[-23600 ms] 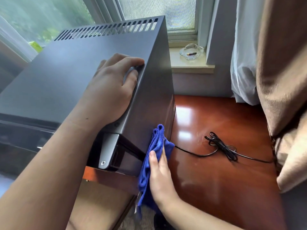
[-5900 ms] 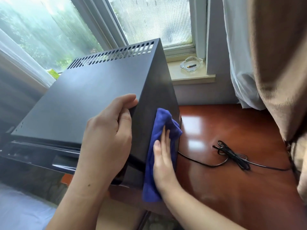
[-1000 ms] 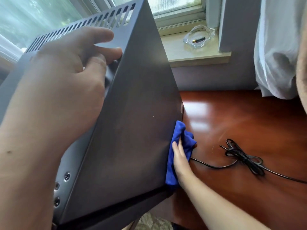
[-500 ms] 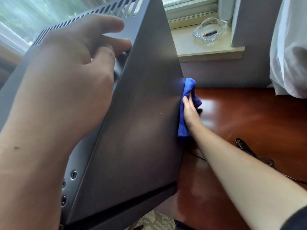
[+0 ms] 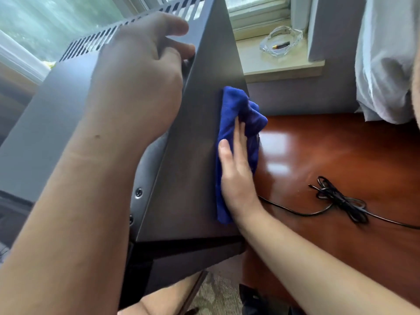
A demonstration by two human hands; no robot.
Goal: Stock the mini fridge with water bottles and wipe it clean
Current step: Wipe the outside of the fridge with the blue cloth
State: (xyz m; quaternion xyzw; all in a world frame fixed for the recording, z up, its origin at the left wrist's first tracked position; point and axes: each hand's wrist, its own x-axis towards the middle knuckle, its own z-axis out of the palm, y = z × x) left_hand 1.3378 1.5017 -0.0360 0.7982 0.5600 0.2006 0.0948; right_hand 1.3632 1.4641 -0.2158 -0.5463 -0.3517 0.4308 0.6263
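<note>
The dark grey mini fridge (image 5: 188, 169) stands at the left of a glossy wooden table (image 5: 341, 160), its vented top toward the window. My left hand (image 5: 138, 83) lies on the top with its fingers curled over the upper right edge. My right hand (image 5: 236, 173) presses a bunched blue cloth (image 5: 236, 114) flat against the fridge's right side wall, fingers straight. No water bottles are in view, and the fridge door and inside are hidden.
A black power cord (image 5: 341, 201), tied in a bundle, lies on the table right of the fridge. A glass ashtray (image 5: 281, 42) sits on the window sill (image 5: 284, 67). White and tan curtains (image 5: 386, 53) hang at the right.
My right hand with the cloth has slid back toward me along the side wall, from the rear edge to its middle. My left hand keeps its hold on the top edge.
</note>
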